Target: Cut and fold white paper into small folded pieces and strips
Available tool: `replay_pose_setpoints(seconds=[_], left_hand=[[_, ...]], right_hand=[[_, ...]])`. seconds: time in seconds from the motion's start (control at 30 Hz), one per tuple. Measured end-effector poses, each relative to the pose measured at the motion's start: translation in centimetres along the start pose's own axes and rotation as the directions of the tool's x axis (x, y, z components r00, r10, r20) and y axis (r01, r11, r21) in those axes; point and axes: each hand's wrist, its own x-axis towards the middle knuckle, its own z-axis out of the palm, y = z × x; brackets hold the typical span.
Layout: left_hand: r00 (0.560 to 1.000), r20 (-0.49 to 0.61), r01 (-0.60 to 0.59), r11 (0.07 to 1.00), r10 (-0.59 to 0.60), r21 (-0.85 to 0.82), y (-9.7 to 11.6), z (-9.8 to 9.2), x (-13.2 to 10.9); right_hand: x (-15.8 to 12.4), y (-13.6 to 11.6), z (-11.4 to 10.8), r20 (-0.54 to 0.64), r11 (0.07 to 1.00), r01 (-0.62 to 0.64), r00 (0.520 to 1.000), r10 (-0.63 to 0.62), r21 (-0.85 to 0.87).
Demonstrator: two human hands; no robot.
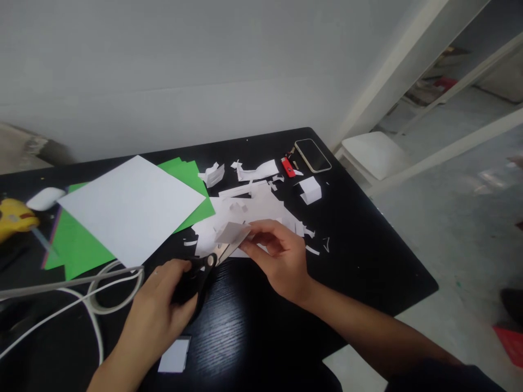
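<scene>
Near the middle of the black wood-grain worktop [359,261], the person's left hand [161,305] grips black-handled metal scissors [211,260] by the handles; the right hand [281,258] pinches a small white paper piece [229,232] between thumb and fingers, above the worktop, right at the blades. Can't tell if the blades are around it or just against it. Pile of white paper offcuts [265,209] just beyond. Toward far right corner: dark-screened phone with pale rim [312,155], small red plastic object [288,167] beside it, folded white paper shape [311,190] near right edge. Toward left edge: large white square sheet [133,209] over bright green sheets [81,250], white rounded mouse [46,198], yellow glue gun [16,218].
</scene>
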Motion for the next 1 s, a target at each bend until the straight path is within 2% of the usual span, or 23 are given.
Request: replay_pose_setpoints(seconds=[0.27, 0.5, 0.8, 0.9, 1.0], left_hand=[[1.0, 0.01, 0.003, 1.0, -0.003, -0.017, 0.09, -0.1, 0.12], [0.999, 0.005, 0.038, 0.997, -0.038, -0.074, 0.08, -0.08, 0.08], [0.989, 0.103, 0.121, 0.985, -0.108, -0.127, 0.11, 0.11, -0.09], [0.98, 0.126, 0.177, 0.971, -0.157, -0.162, 0.49, 0.15, 0.02], [0.95, 0.123, 0.308, 0.929, -0.288, -0.206, 0.82, 0.04, 0.24]], right_hand=[[-0.08, -0.01, 0.1, -0.015, 0.997, -0.05, 0.999, 0.051, 0.052], [-0.09, -0.01, 0.18, -0.01, 0.998, -0.035, 0.999, 0.036, 0.051], [-0.02, 0.26, 0.14, -0.041, 0.999, -0.053, 0.998, 0.054, 0.005], [0.02, 0.26, 0.19, -0.051, 0.998, -0.057, 0.997, 0.056, -0.02], [0.02, 0.14, 0.26, -0.048, 0.996, -0.08, 0.996, 0.079, -0.024]])
